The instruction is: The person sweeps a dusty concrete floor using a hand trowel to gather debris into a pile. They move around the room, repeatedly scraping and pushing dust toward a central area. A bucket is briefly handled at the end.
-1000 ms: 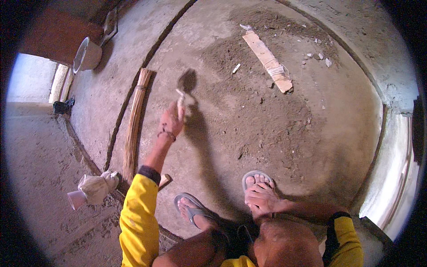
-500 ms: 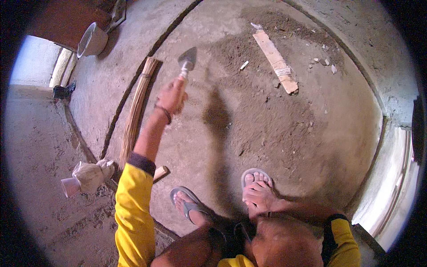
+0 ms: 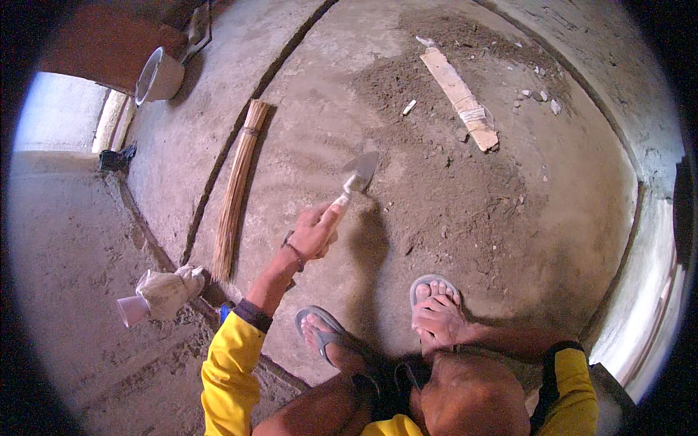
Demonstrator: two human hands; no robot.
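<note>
Left hand [image 3: 314, 231] closed around the wooden handle of a trowel [image 3: 354, 178], blade right of the broom [image 3: 236, 185] on sandy floor. Likely light, rigid (handle grip suits). Right hand unseen.

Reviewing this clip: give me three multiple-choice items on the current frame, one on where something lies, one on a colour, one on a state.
1. Where does the bundle of thin sticks lie?
A. On the floor, to the left of the trowel
B. Across the person's feet
C. Leaning upright on the wall

2. What colour are the person's sleeves?
A. Blue
B. Yellow
C. White

3. What is the left hand doing?
A. Resting open on the floor
B. Holding the bucket
C. Gripping the trowel by its handle, blade at the sandy floor

Answers: 1 A, the bundle lies flat on the floor beside a groove, left of the blade. 2 B, both sleeves are yellow. 3 C, the fingers close round the handle.
</note>
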